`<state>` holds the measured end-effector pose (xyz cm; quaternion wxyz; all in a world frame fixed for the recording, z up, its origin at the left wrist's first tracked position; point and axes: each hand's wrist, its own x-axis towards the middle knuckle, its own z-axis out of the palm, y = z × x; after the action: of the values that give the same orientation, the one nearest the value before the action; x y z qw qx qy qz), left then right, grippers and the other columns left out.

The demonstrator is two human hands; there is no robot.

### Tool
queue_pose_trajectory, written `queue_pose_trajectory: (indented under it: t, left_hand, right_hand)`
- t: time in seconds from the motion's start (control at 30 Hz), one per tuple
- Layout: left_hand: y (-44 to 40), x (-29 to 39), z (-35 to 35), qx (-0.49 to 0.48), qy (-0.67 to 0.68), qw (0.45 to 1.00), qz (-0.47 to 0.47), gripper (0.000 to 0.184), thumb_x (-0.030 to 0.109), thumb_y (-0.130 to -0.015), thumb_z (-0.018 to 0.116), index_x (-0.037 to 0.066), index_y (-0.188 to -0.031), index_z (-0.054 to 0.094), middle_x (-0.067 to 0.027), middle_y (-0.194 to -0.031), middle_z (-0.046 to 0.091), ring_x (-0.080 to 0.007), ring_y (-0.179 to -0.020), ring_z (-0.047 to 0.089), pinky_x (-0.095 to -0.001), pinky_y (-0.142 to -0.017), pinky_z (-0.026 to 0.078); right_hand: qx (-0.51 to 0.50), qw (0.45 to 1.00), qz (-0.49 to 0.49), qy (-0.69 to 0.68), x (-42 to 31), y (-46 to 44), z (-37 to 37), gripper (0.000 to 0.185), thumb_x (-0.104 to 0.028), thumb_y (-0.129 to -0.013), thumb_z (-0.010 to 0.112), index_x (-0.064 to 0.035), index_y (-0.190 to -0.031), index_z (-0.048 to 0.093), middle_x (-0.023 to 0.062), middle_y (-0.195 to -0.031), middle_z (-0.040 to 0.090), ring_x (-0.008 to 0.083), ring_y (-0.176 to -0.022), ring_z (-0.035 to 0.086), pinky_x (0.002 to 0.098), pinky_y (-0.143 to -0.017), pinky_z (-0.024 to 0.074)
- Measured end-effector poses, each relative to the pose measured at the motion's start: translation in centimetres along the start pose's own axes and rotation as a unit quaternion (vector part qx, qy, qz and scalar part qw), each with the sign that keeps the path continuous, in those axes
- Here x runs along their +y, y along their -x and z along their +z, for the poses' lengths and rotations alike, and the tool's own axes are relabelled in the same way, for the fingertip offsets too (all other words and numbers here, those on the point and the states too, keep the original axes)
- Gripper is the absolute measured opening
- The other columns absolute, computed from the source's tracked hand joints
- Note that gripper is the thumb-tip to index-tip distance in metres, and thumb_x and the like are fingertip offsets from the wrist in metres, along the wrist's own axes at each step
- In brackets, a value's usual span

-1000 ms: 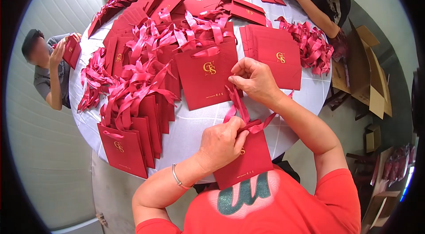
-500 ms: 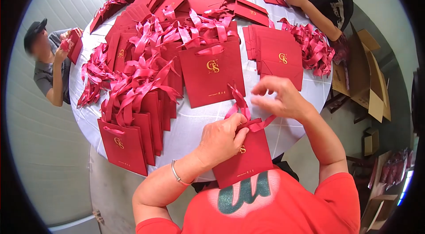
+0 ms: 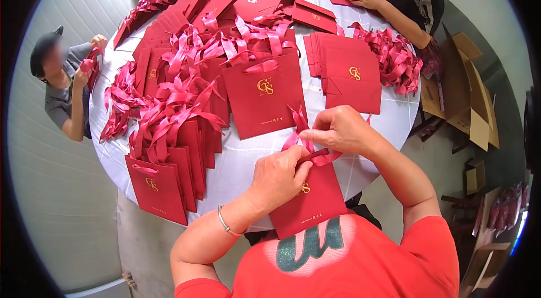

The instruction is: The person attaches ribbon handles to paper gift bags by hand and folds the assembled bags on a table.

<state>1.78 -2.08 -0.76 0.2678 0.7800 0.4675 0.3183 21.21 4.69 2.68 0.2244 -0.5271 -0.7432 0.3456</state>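
Note:
A red paper gift bag (image 3: 311, 199) with gold lettering leans against my shirt at the near table edge. My left hand (image 3: 280, 178) is closed on its top edge, the thumb in front. Pink satin ribbon (image 3: 298, 131) rises loosely from the bag's opening. Just above the bag, my right hand (image 3: 341, 129) pinches this ribbon between thumb and fingers; the exact fingertip contact is partly hidden. Beyond my hands stands a larger red bag (image 3: 265, 95) with a pink ribbon handle.
Ribboned bags (image 3: 160, 185) stand in rows at left. Flat red bags (image 3: 352, 75) and a heap of pink ribbons (image 3: 397, 64) lie at right on the white-covered round table (image 3: 231, 171). Two people handle bags across it. Cardboard boxes (image 3: 473, 100) stand at right.
My right hand has moved left and down onto the ribbon, its fingers closing. My left hand stays on the bag. The co-worker at upper right has lowered a hand onto the red bags.

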Motion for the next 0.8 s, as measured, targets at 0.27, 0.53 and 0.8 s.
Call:
queue_pose_trajectory:
  t: [0.27,0.53,0.8]
  left_hand:
    - [-0.4,0.0,0.4,0.004,0.003,0.999,0.054,0.016,0.014,-0.083,0.07,0.007,-0.097,0.065,-0.013,-0.081,0.069,-0.0321,-0.072,0.068,-0.0398,-0.063,0.054]
    - [-0.8,-0.1,0.9,-0.015,0.005,0.994,0.105,0.017,0.014,-0.084,0.069,0.006,-0.099,0.064,-0.0133,-0.084,0.069,-0.0318,-0.075,0.068,-0.0402,-0.064,0.054]
    - [-0.5,0.1,0.7,-0.023,0.003,0.996,0.081,0.015,0.015,-0.085,0.069,0.006,-0.097,0.064,-0.0127,-0.081,0.068,-0.0312,-0.074,0.068,-0.0404,-0.063,0.053]
  right_hand:
    - [-0.077,0.992,0.058,0.081,0.8,-0.2,0.3,0.043,-0.041,-0.075,0.078,0.0009,-0.07,0.071,0.0196,-0.06,0.062,0.029,-0.054,0.062,0.0396,-0.056,0.0486]
    - [-0.007,0.996,0.076,-0.055,2.4,0.4,1.0,0.032,-0.027,-0.08,0.076,0.0041,-0.079,0.071,0.0154,-0.061,0.066,0.0175,-0.054,0.063,0.0341,-0.054,0.0499]
    - [0.02,0.998,0.042,-0.035,2.8,0.4,1.1,0.026,-0.022,-0.081,0.073,0.0037,-0.082,0.072,0.0187,-0.071,0.069,0.0212,-0.062,0.068,0.0347,-0.059,0.0524]
